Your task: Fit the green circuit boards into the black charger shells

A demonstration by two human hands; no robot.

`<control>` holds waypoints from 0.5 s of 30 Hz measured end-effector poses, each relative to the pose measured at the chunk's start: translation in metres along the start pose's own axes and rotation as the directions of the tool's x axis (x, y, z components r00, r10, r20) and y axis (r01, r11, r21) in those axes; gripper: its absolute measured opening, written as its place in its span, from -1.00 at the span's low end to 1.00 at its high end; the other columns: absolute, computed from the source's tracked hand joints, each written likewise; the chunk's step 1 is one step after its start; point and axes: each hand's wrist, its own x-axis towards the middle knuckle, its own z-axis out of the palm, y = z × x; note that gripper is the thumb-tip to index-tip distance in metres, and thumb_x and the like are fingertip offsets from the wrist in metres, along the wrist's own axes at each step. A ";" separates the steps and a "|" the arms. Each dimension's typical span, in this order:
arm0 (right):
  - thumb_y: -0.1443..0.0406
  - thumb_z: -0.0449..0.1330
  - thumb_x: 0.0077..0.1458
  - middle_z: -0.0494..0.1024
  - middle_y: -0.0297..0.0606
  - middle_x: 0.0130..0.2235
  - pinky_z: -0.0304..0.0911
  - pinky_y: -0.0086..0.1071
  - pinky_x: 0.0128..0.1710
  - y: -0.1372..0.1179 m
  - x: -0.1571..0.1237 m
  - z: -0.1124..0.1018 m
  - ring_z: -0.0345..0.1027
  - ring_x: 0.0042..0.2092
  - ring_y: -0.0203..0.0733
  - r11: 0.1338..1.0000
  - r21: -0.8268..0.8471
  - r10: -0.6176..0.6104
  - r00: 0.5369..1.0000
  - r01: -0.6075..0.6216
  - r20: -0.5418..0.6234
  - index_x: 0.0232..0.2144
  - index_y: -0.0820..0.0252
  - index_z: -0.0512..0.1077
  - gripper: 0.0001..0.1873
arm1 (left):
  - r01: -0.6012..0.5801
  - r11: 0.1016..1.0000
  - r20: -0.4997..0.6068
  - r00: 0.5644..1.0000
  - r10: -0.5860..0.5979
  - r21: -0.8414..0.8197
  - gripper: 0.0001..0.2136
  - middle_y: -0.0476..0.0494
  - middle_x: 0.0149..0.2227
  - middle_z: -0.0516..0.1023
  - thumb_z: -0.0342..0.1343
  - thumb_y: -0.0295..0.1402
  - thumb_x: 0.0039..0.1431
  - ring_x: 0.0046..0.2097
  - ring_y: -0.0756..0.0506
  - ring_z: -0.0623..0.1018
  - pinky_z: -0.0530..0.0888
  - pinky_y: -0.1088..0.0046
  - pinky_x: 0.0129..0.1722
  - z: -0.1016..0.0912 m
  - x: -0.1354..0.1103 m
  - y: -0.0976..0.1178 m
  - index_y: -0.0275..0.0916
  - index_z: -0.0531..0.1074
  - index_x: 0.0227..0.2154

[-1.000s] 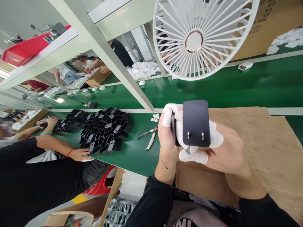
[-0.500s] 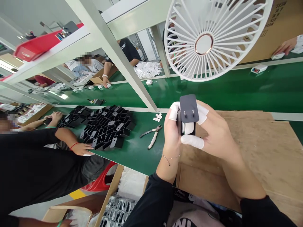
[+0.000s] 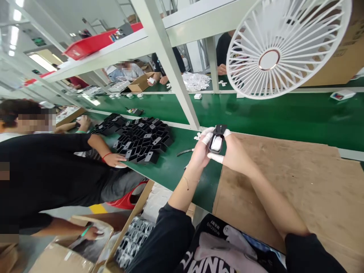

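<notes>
Both hands hold a small black case (image 3: 220, 129) above the near edge of the green bench, its dark flap at the far side. A rounded white piece (image 3: 217, 144) sits inside the case. My left hand (image 3: 201, 151) wraps the case's left side. On the right side, my right hand (image 3: 234, 153) grips it with thumb and fingers. White covers are on the fingertips of both hands. Left of my left hand lie several small white discs (image 3: 196, 136) and a pair of pliers (image 3: 184, 152), mostly hidden behind the hand and forearm.
A pile of black cases (image 3: 143, 138) stands on the bench beside a co-worker (image 3: 51, 167) at left. Flat cardboard (image 3: 290, 174) covers the right side. A white fan (image 3: 287, 53) hangs close above. A box of wrapped parts (image 3: 135, 237) stands below left.
The view has swung left and tilted. My hands have lowered the black case and moved away from the camera; its flap now tips back, showing more of the white piece. Both hands keep hold.
</notes>
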 end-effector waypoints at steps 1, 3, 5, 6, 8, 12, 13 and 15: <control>0.13 0.32 -0.04 0.45 -0.01 -0.01 0.38 -0.10 -0.13 0.004 0.002 0.017 0.42 -0.03 0.10 1.000 0.023 0.016 0.998 -0.017 0.055 0.07 0.21 0.19 -0.32 | -0.088 0.986 0.000 0.996 0.089 0.141 -0.63 -0.16 0.12 0.45 0.02 -0.30 0.21 0.18 -0.17 0.45 0.44 0.26 0.14 -0.020 -0.002 0.003 -0.18 0.30 0.08; 0.14 0.32 -0.03 0.44 0.02 0.00 0.36 -0.11 -0.06 0.012 0.001 0.055 0.41 0.00 0.07 0.999 0.043 -0.003 0.984 -0.005 0.180 0.07 0.24 0.17 -0.32 | -0.309 0.818 0.099 0.949 0.300 0.485 -0.47 -0.13 0.35 0.16 -0.05 -0.37 0.22 0.35 -0.19 0.23 0.32 0.17 0.26 -0.061 -0.011 0.012 -0.07 0.10 0.26; 0.16 0.35 -0.07 0.49 -0.03 -0.03 0.30 -0.06 0.05 0.020 -0.004 0.091 0.42 0.02 0.05 0.997 0.071 -0.062 0.958 0.043 0.281 0.04 0.23 0.20 -0.33 | -0.491 0.471 0.372 0.869 0.327 0.733 -0.37 -0.09 0.42 -0.01 -0.08 -0.49 0.16 0.44 -0.22 -0.01 0.11 0.05 0.37 -0.098 -0.021 0.019 -0.04 0.03 0.31; 0.17 0.36 -0.08 0.51 -0.05 -0.04 0.21 0.01 0.14 0.024 -0.009 0.106 0.42 0.03 0.04 0.995 0.081 -0.087 0.944 0.064 0.319 0.02 0.23 0.22 -0.35 | -0.555 0.300 0.502 0.831 0.237 0.776 -0.34 -0.09 0.43 -0.02 -0.09 -0.55 0.13 0.45 -0.23 -0.09 0.03 -0.01 0.39 -0.113 -0.026 0.021 -0.05 0.05 0.31; 0.18 0.36 -0.08 0.54 -0.06 -0.07 -0.03 0.14 0.27 0.032 -0.019 0.129 0.42 0.04 0.05 0.993 0.080 -0.108 0.923 0.085 0.369 -0.01 0.24 0.25 -0.39 | -0.642 0.095 0.647 0.763 -0.022 0.761 -0.32 -0.11 0.42 0.03 -0.13 -0.62 0.08 0.46 -0.24 -0.15 -0.01 -0.07 0.39 -0.135 -0.031 0.017 -0.07 0.12 0.29; 0.14 0.38 -0.09 0.52 0.05 -0.01 -0.20 0.26 0.29 0.043 -0.039 0.141 0.32 0.15 0.15 0.996 0.031 -0.090 0.899 0.085 0.428 -0.05 0.27 0.30 -0.40 | -0.682 0.082 0.676 0.689 -0.261 0.727 -0.40 -0.22 0.40 0.08 -0.12 -0.63 0.10 0.45 -0.22 -0.08 0.12 0.01 0.36 -0.149 -0.026 -0.001 -0.20 0.21 0.24; 0.11 0.38 -0.10 0.50 0.07 0.01 -0.21 0.27 0.29 0.044 -0.043 0.139 0.29 0.18 0.16 0.996 0.019 -0.085 0.895 0.085 0.437 -0.06 0.26 0.32 -0.39 | -0.674 0.086 0.667 0.691 -0.278 0.734 -0.43 -0.24 0.37 0.14 -0.11 -0.62 0.11 0.44 -0.22 -0.01 0.16 0.05 0.35 -0.149 -0.023 -0.004 -0.22 0.24 0.21; 0.08 0.39 -0.11 0.49 0.07 0.03 -0.22 0.23 0.31 0.044 -0.048 0.134 0.26 0.19 0.14 0.996 -0.005 -0.073 0.893 0.085 0.445 -0.06 0.25 0.34 -0.38 | -0.637 0.062 0.619 0.715 -0.326 0.768 -0.54 -0.24 0.24 0.37 -0.05 -0.55 0.14 0.34 -0.19 0.26 0.32 0.17 0.25 -0.146 -0.018 -0.004 -0.24 0.32 0.12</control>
